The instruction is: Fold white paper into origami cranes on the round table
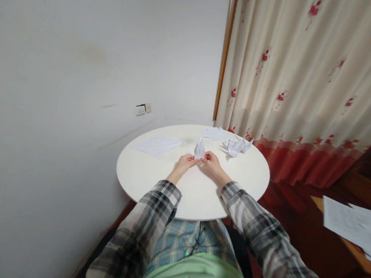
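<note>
A small white folded paper [199,148], narrow and pointed at its top, stands upright between my hands over the middle of the round white table [197,195]. My left hand [186,161] pinches its lower left corner. At its lower right corner, my right hand [212,161] grips it with thumb and fingers. The two thumbs nearly meet at the paper's bottom edge. Exact creases on the folded paper are too small to make out.
A flat white sheet [157,146] lies at the table's left. Several folded paper pieces [237,146] cluster at the right, with more paper [216,133] behind. Printed sheets [352,223] rest on wooden furniture at right. A wall socket [140,110] and curtain [293,79] stand beyond.
</note>
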`<state>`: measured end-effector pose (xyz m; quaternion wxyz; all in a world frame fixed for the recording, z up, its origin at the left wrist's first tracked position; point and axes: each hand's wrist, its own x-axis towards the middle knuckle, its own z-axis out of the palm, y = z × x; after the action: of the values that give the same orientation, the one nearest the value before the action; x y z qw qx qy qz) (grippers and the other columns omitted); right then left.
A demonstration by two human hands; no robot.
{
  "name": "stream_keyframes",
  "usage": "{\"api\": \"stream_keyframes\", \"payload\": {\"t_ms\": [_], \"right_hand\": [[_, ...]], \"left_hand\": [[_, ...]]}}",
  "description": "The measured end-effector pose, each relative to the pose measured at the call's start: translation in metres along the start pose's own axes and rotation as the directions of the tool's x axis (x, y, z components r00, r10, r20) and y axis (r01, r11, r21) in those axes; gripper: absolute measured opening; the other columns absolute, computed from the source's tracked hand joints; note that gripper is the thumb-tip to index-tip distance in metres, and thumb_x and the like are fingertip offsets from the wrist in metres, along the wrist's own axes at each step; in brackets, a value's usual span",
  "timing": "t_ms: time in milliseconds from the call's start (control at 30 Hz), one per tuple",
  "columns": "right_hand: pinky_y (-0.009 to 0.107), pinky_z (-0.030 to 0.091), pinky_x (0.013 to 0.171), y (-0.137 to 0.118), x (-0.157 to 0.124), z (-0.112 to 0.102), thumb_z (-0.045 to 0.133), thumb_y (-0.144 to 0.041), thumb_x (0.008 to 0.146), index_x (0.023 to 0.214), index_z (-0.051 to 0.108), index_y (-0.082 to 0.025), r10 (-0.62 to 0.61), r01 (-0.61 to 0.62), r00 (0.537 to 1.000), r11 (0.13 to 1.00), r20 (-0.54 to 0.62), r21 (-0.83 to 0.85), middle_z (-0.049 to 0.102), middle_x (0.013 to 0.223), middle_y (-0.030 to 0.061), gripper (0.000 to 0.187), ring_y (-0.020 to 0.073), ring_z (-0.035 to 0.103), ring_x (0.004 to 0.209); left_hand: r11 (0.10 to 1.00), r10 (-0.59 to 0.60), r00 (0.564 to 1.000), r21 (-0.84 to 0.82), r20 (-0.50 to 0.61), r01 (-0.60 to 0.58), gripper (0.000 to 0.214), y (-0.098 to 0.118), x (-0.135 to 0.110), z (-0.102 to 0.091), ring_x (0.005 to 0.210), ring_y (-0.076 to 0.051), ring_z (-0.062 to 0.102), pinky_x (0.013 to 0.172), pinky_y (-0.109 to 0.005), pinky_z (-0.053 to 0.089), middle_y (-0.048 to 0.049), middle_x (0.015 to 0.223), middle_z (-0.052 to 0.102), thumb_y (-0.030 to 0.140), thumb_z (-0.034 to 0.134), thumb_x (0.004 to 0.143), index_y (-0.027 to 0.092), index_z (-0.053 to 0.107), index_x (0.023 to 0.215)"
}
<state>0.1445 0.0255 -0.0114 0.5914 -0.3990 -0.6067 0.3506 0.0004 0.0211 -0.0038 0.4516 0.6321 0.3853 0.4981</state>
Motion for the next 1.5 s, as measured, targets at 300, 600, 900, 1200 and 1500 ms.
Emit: {"api": "stream_keyframes", "payload": {"t_ms": [300,600,900,1200,1500], "right_hand": [[0.024,0.038,0.059,-0.002,-0.001,0.001,0.063,-0.029,0.055,0.069,0.05,-0.018,-0.002,0.001,1.0,1.0,0.011,0.025,0.053,0.064,-0.0033,0.022,0.0101,0.047,0.059],[0.025,0.039,0.062,-0.012,-0.002,-0.001,0.062,-0.037,0.057,0.071,0.058,-0.016,0.029,-0.031,0.999,0.997,0.028,0.075,0.059,0.069,0.0009,0.025,0.0121,0.05,0.064],[0.023,0.033,0.051,-0.019,-0.004,-0.003,0.068,-0.038,0.053,0.059,0.051,-0.017,0.069,-0.068,0.998,0.993,-0.008,0.094,0.05,0.053,-0.0043,0.028,0.0082,0.043,0.05],[0.022,0.03,0.047,-0.022,-0.009,-0.001,0.071,-0.043,0.053,0.056,0.051,-0.016,0.056,-0.06,0.996,0.997,0.073,0.056,0.048,0.049,-0.005,0.033,0.0069,0.039,0.046],[0.022,0.031,0.046,-0.022,-0.013,0.001,0.072,-0.042,0.052,0.056,0.053,-0.015,0.079,-0.096,0.981,0.992,0.176,0.086,0.05,0.049,-0.0043,0.033,0.0062,0.04,0.046]], "left_hand": [[1.0,0.009,0.999,0.021,-0.036,-0.008,0.029,0.004,-0.002,-0.001,0.048,-0.01,0.046,0.05,-0.022,0.032,0.0017,0.048,0.053,0.041,0.069,0.055,0.016,0.054,0.054],[0.997,-0.072,0.997,-0.014,-0.036,0.072,0.026,0.002,0.0,-0.001,0.051,-0.011,0.051,0.054,-0.024,0.036,0.0005,0.052,0.057,0.033,0.071,0.054,0.016,0.051,0.053],[0.997,-0.067,0.998,-0.034,0.012,0.067,0.027,0.013,-0.006,0.003,0.055,-0.011,0.051,0.051,-0.022,0.034,-0.001,0.059,0.058,0.039,0.068,0.058,0.015,0.057,0.062],[0.985,-0.017,0.999,-0.171,-0.043,0.009,0.037,0.013,-0.005,0.002,0.067,-0.014,0.057,0.061,-0.025,0.043,-0.0055,0.077,0.065,0.037,0.072,0.056,0.011,0.061,0.081],[0.966,-0.001,0.999,-0.258,-0.052,-0.012,0.045,0.009,-0.003,-0.001,0.071,-0.016,0.06,0.068,-0.028,0.046,-0.0084,0.083,0.067,0.032,0.075,0.052,0.01,0.061,0.088]]}}
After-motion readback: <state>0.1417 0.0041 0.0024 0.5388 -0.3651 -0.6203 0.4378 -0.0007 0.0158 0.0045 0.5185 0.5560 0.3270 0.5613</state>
